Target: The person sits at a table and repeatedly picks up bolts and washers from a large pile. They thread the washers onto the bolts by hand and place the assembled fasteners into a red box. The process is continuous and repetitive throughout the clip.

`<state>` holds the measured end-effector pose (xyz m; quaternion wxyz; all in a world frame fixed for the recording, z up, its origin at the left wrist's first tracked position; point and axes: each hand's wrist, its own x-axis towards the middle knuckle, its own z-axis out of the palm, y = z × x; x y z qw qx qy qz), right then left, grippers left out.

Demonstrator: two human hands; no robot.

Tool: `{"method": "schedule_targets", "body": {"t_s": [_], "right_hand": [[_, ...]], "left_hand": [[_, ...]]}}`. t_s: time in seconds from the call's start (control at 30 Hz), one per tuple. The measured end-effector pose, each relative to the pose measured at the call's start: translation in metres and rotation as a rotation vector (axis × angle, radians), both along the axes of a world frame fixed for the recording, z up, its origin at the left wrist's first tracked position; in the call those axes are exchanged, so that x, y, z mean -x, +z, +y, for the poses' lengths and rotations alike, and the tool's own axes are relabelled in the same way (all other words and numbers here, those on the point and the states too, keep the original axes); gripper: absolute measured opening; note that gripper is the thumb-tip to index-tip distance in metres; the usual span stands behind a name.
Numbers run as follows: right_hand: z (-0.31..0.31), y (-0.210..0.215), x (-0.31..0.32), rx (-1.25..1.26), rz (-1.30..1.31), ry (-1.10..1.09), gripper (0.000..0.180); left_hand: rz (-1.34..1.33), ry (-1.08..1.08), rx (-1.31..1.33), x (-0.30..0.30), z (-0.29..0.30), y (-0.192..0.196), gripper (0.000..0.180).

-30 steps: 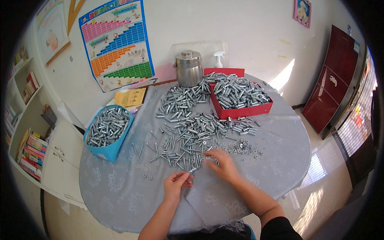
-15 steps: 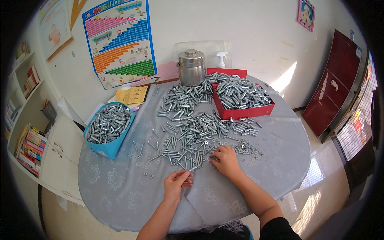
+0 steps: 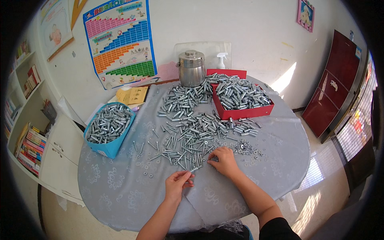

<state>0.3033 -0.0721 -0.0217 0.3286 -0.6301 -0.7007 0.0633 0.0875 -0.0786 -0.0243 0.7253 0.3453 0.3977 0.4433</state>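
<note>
My left hand (image 3: 179, 185) is near the front of the table, pinching a metal bolt (image 3: 195, 169) between thumb and fingertips. The bolt points right, toward my other hand. My right hand (image 3: 223, 161) is a short way off, thumb and fingers closed together; what they hold, if anything, is too small to make out. Just beyond both hands lie loose bolts (image 3: 171, 155) and a heap of metal sleeves (image 3: 202, 125). Beside my right hand are scattered small nuts and washers (image 3: 245, 148).
A blue bin (image 3: 111, 150) full of metal parts stands at the left. At the back right, a red box (image 3: 248, 113) is heaped with sleeve parts. Behind them are a steel canister (image 3: 191, 71) and a white spray bottle (image 3: 221, 60). A grey cloth (image 3: 132, 200) covers the table.
My right hand has shifted slightly left, toward the bolt. My left hand still grips the bolt and has moved very little.
</note>
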Motion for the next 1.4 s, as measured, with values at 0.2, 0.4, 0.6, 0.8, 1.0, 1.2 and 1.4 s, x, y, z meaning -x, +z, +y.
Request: {"method": "schedule_targets", "body": {"t_s": [0.2, 0.4, 0.6, 0.8, 1.0, 1.2, 1.4], "right_hand": [[-0.009, 0.015, 0.011, 0.406, 0.885, 0.100, 0.013], [-0.011, 0.007, 0.016, 0.419, 1.041, 0.233, 0.013], [-0.016, 0.006, 0.023, 0.195, 0.694, 0.219, 0.019], [-0.021, 0.023, 0.025, 0.102, 0.424, 0.265, 0.023], [-0.011, 0.014, -0.009, -0.080, 0.026, -0.118, 0.056], [-0.021, -0.009, 0.024, 0.147, -0.304, 0.022, 0.080], [-0.018, -0.016, 0.024, 0.072, 0.127, 0.320, 0.065]], "left_hand": [[-0.023, 0.001, 0.028, 0.001, 0.001, -0.001, 0.014], [-0.081, -0.053, 0.052, 0.002, 0.001, -0.003, 0.013], [-0.163, -0.065, 0.111, 0.003, 0.002, -0.010, 0.012], [-0.168, -0.058, 0.118, 0.003, 0.003, -0.012, 0.012], [-0.153, -0.028, 0.120, 0.005, 0.002, -0.006, 0.011], [-0.157, -0.008, 0.105, 0.005, 0.002, -0.004, 0.011], [-0.170, -0.004, 0.101, 0.004, 0.004, -0.005, 0.011]]}}
